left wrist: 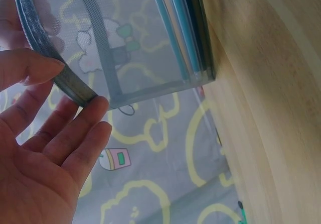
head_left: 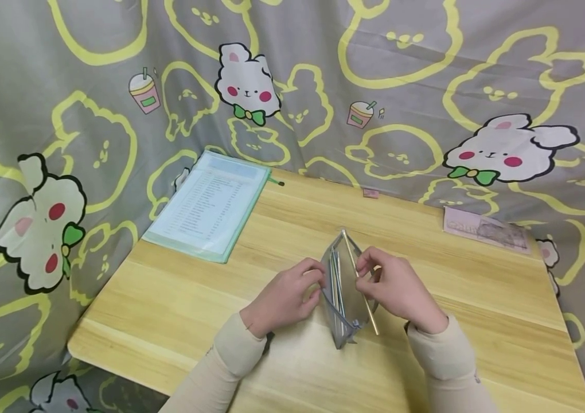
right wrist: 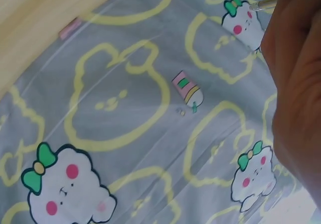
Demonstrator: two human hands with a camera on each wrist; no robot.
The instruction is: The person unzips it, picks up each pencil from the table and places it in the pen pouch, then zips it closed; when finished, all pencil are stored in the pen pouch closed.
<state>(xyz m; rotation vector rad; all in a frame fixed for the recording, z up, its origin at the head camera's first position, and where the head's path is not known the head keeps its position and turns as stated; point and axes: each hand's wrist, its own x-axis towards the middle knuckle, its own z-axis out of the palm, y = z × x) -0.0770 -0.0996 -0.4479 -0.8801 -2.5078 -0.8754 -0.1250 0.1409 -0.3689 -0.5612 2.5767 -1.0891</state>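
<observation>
A grey see-through mesh zip pouch (head_left: 335, 324) stands with its mouth spread upward on the table, between both hands. My left hand (head_left: 289, 292) pinches its zippered edge (left wrist: 75, 86) between thumb and fingers. Several slim sticks, some blue and pencil-like (left wrist: 175, 28), lie inside along one side. My right hand (head_left: 398, 287) holds a thin gold pencil-like stick (head_left: 374, 321) slanting across the pouch's mouth; its end (right wrist: 257, 6) looks metallic in the right wrist view. The right fingers partly cover the pouch's right edge, so I cannot tell whether they also touch it.
On the wooden table (head_left: 282, 229), a clear-covered folder with a printed list (head_left: 210, 206) lies at the back left. A green dark-tipped stick (head_left: 276, 182) pokes out beside it. A pinkish printed packet (head_left: 486, 229) and a small pink piece (head_left: 370, 194) lie along the patterned curtain (head_left: 313, 86).
</observation>
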